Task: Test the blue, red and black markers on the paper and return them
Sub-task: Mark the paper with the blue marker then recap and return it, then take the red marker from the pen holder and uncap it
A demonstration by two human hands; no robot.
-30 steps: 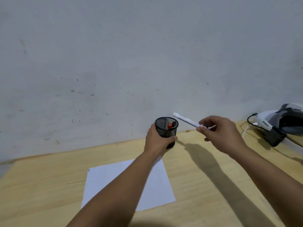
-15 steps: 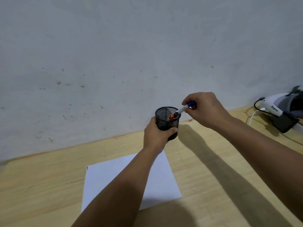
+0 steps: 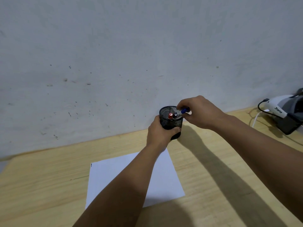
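Pale grey wall, scuffed and speckled with small dark marks, meets a light wooden tabletop along a slanted edge. White rectangular sheet of paper lies flat near the table's middle, partly covered by the left forearm; a tiny dark tick sits at its upper left corner, the rest of the visible sheet is blank.

Black wire-mesh cylindrical pen cup stands upright on the table, close to the wall, just beyond the paper's far corner. Left hand is wrapped around the cup's lower wall, fingers closed on it.

Right hand is above and to the right of the cup rim, fingertips pinched on the blue cap end of a white-barrelled blue marker. Marker is tilted, lower end inside the cup mouth. Red-capped marker and dark-capped marker stand side by side inside the cup, cap ends up, just beside the blue marker's lower end.

White-and-grey headset with black cable rests at the table's far right, well apart from the cup. Arm shadows fall across the table to the right.
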